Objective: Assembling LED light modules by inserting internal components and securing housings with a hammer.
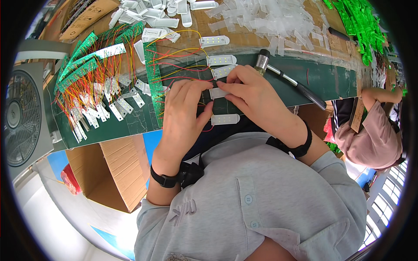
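Between my two hands, a small white plastic LED housing (219, 93) lies over the green table. My right hand (250, 89) pinches its right part with thumb and fingertips. My left hand (183, 106) curls round its left end, index finger on the far side and thumb on the near side; the exact contact is partly hidden. Another housing with LEDs (225, 119) sits just nearer to me. Beyond my fingers lie more housings with LEDs (221, 60), with red and yellow wires running left to a green circuit board strip (153, 82).
A hammer (291, 80) lies right of my hands. Wired boards (93, 65) heap at left beside a fan (21, 115). White housings (152, 15), translucent strips (270, 24) and green parts (359, 26) pile at the back. A cardboard box (111, 172) stands below; another person (370, 135) sits at right.
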A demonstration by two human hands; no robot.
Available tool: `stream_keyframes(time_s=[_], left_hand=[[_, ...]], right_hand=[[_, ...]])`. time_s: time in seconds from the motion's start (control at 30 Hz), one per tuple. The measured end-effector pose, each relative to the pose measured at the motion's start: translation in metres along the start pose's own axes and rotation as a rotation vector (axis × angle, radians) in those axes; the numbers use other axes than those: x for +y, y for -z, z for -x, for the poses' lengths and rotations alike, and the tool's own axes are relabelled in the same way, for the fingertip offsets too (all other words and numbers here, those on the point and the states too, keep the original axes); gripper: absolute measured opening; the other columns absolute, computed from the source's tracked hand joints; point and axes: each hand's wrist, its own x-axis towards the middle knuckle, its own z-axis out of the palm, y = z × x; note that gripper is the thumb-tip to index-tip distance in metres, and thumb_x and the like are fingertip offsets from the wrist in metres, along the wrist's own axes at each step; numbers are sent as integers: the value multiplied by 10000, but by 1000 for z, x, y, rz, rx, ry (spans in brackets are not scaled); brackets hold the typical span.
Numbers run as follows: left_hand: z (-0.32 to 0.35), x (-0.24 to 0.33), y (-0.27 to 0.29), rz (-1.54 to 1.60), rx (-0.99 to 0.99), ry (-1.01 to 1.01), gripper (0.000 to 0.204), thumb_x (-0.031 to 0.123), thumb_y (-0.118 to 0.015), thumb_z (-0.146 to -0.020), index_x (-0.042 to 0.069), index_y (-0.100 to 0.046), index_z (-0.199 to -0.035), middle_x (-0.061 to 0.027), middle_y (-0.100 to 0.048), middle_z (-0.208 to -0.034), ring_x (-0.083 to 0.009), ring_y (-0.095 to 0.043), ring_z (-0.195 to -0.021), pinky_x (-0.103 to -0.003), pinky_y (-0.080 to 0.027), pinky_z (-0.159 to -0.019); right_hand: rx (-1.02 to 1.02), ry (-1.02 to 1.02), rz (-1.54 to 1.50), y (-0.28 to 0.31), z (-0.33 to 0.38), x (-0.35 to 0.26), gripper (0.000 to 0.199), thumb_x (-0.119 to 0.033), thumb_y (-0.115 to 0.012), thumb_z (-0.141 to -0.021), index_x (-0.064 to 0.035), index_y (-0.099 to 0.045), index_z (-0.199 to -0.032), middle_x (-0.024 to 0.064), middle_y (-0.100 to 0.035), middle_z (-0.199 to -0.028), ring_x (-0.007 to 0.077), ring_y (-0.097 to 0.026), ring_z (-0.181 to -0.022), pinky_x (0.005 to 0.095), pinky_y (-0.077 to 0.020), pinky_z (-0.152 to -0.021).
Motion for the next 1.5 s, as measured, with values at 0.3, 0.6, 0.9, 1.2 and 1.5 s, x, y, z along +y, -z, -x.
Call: stream_keyframes(time_s=[0.3, 0.6, 0.9, 1.2, 1.5], left_hand=[[-1, 0, 0, 10, -1, -13, 408, -22, -778, -750, 53, -647, -1130, -106, -680, -1102, -339, -606, -1075, -455, -484, -932], [0, 0, 0, 4, -4, 2, 397, -28, -785, -767, 45, -662, -1137, -102, -698, -1120, -331, -618, -1076, -419, -501, -928], [2, 0, -1, -16, 8, 11, 409, -16, -785, -768, 45, -654, -1150, -122, -684, -1109, -338, -620, -1070, -433, -498, -935], [3, 0, -4, 21, 61, 3, 549, -35, -797, -758, 20, -553, -1247, -126, -706, -1112, -319, -651, -1061, -428, -507, -945], [-2, -1, -1, 15, 5, 29, 479, -30, -788, -753, 26, -611, -1194, -111, -700, -1108, -312, -631, -1054, -429, -506, -928]], right_hand=[[-42, -6, 24, 3, 0, 0, 327, -27, -788, -803, -9, -716, -1122, 107, -586, -1018, 295, -588, -953, 396, -507, -816], [178, -309, 464, 59, 44, 26, 364, -70, -774, -816, -41, -624, -1146, 126, -605, -1047, 349, -592, -990, 440, -481, -854], [116, -175, 141, 38, 39, -7, 428, -48, -634, -968, -169, -603, -1377, 131, -585, -959, 367, -623, -774, 434, -511, -630], [-57, -46, 208, 15, 43, -17, 699, 30, -649, -861, -247, -577, -1498, 63, -500, -810, 243, -568, -644, 360, -506, -573], [-26, -115, 203, 27, 59, -4, 643, 12, -676, -860, -192, -612, -1466, 58, -563, -845, 251, -589, -663, 375, -505, -582]])
